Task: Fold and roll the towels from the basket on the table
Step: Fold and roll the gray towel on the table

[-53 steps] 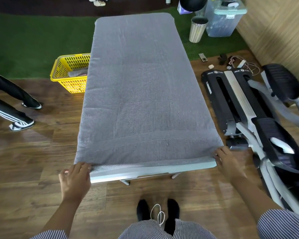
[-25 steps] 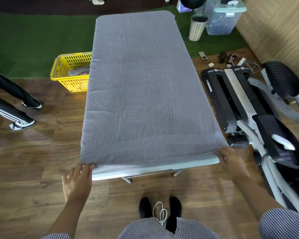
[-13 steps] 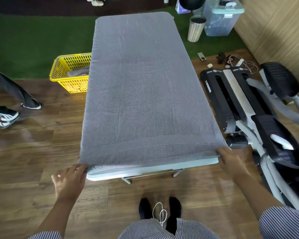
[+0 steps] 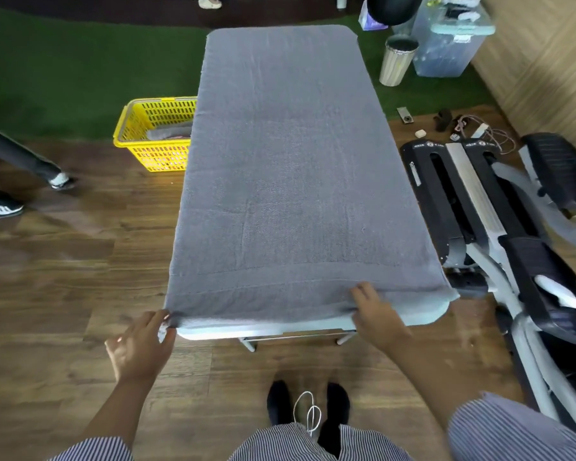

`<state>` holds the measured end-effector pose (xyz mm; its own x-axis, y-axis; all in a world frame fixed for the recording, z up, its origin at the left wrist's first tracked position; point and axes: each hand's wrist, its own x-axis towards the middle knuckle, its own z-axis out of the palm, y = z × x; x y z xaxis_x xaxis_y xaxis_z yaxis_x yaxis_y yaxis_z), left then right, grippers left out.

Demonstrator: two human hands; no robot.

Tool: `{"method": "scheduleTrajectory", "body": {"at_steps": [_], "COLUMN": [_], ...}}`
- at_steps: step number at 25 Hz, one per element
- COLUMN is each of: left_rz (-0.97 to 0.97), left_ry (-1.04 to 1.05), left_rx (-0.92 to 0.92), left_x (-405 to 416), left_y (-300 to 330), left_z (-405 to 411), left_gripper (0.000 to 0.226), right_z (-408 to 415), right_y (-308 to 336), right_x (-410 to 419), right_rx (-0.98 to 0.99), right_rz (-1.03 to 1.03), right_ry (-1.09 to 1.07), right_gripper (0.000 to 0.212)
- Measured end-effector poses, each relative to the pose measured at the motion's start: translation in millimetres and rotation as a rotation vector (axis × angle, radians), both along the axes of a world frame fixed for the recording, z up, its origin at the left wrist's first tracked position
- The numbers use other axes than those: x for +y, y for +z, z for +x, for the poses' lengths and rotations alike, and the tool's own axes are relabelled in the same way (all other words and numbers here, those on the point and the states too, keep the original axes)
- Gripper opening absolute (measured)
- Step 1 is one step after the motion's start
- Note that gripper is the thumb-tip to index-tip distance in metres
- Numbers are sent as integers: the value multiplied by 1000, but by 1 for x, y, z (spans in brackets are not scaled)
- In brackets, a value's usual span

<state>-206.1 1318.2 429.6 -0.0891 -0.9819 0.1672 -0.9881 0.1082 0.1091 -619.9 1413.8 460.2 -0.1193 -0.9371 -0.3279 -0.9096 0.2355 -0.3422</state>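
Towel (image 4: 290, 168): grey, spread flat over the surface (image 4: 423, 314), long axis running away from the person.
Left hand (image 4: 140, 344): fingers pinch the near left corner.
Right hand (image 4: 376, 314): fingers clamped on the near edge.
Basket (image 4: 153, 154): yellow, on the floor, left of the surface.

Soft, even indoor light with only faint shadows. Wide-angle bending curves the edges, and motion blur smears the left hand (image 4: 139, 344) and passing shoes (image 4: 0, 207)
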Motion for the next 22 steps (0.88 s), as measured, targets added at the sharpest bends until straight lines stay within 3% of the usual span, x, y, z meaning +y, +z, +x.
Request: {"method": "scheduleTrajectory", "body": {"at_steps": [4,8,12,16,19,22], "left_rz": [-23,-22,32,63,151,207], "left_ry": [27,18,47,36,13,83], "left_rx": [36,69,53,161,271,88], "left_x": [2,3,0,-8,-8,-10], "left_y": [3,5,4,1,-5,-3], "left_z": [-3,-1,18,29,31,30], "left_gripper": [29,33,21,13,30,24], "right_z": [112,200,223,219,218,218], "right_y": [-5,-2,-15,-19,-20,-20], "right_x": [-48,-75,-84,-88,-88,-89], "right_rx": [-74,-78,-181,-210,-245,-272], "right_rz": [-87,-174,-209,-234,-234,-233], "right_ry": [326,526,511,439,444,448], "right_gripper": [45,27,6,13,11,12]}}
